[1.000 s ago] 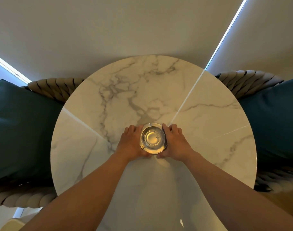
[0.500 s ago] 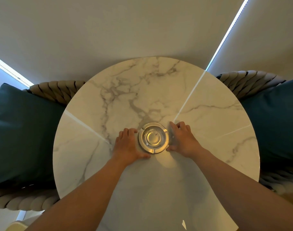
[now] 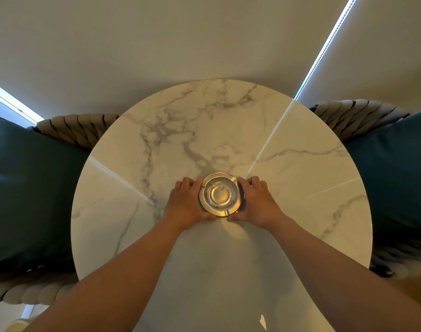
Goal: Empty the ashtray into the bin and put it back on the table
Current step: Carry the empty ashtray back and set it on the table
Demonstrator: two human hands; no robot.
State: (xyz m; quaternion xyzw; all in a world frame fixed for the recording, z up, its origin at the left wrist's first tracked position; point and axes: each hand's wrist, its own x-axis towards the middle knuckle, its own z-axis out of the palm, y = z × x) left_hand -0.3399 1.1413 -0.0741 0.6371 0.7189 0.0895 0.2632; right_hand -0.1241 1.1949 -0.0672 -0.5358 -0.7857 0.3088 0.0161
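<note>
A round, shiny metal ashtray [image 3: 220,194] with a wide rim sits flat near the middle of the round white marble table [image 3: 288,176]. A few small specks lie in its bowl. My left hand [image 3: 184,204] cups its left side and my right hand [image 3: 257,202] cups its right side, fingers and thumbs against the rim. No bin is in view.
Two woven rope chairs with dark teal cushions flank the table, one on the left [image 3: 25,188] and one on the right [image 3: 396,176]. A beige blind or wall rises behind the table. A small white scrap [image 3: 263,321] lies near the table's front edge.
Half a second ago both hands rested slightly apart from the ashtray on the table. They have closed back in against its rim.
</note>
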